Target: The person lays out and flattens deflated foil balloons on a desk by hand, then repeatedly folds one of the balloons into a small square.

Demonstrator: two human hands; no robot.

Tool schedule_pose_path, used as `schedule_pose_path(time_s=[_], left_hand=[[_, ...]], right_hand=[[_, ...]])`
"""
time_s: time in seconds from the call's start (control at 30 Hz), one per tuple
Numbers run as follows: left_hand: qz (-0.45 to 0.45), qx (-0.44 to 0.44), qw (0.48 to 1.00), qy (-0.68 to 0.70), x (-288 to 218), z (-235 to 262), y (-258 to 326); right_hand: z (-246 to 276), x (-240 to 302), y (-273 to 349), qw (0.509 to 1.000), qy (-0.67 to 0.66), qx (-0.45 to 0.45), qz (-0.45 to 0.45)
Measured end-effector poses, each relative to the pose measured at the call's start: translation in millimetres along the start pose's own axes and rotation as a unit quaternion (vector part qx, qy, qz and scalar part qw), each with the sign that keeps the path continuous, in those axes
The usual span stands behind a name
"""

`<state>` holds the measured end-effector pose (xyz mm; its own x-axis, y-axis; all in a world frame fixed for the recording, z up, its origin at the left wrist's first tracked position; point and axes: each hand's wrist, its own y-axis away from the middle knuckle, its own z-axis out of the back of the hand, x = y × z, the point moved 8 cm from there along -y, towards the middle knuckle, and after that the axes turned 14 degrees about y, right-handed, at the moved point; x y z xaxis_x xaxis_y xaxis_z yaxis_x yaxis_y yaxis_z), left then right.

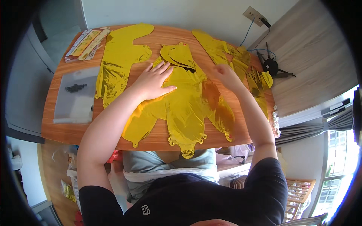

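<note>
Flat, uninflated gold foil balloons lie on the wooden table. Several overlap in the middle, where a long foil balloon (184, 103) with small looped tabs hangs slightly over the near edge. My left hand (154, 82) rests on this middle pile, open, with its fingers spread. Just right of the pile is my right hand (227, 77), its fingers curled closed; whatever it may hold is hidden. A large curved foil balloon (118, 56) lies to the left. Crumpled, angular foil balloons (237, 56) lie at the far right.
At the table's (51, 109) left, a clear plastic bag (71, 103) lies below a stack of printed cards (85, 45). A black router (270, 66) with blue cable stands at the right by the wall. A wall socket (255, 16) sits above. Small white pieces (275, 118) line the right edge.
</note>
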<state>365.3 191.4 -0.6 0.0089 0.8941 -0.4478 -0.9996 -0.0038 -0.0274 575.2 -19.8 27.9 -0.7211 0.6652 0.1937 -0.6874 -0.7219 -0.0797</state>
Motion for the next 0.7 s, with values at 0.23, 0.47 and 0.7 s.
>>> schedule_pose_path(time_s=[0.23, 0.47, 0.7], left_hand=[[-0.010, -0.014, 1.000, -0.015, 1.0, 0.2, -0.9], [0.010, 0.000, 1.000, -0.016, 4.2, -0.1, 0.2], [-0.002, 0.001, 1.000, -0.026, -0.9, -3.5, -3.5]], right_hand=[[9.2, -0.7, 150.6, 0.973, -0.142, 0.130, -0.128], [-8.8, -3.0, 160.7, 0.881, -0.368, 0.195, -0.223], [6.7, 44.0, 152.8, 0.814, -0.543, 0.130, -0.161]])
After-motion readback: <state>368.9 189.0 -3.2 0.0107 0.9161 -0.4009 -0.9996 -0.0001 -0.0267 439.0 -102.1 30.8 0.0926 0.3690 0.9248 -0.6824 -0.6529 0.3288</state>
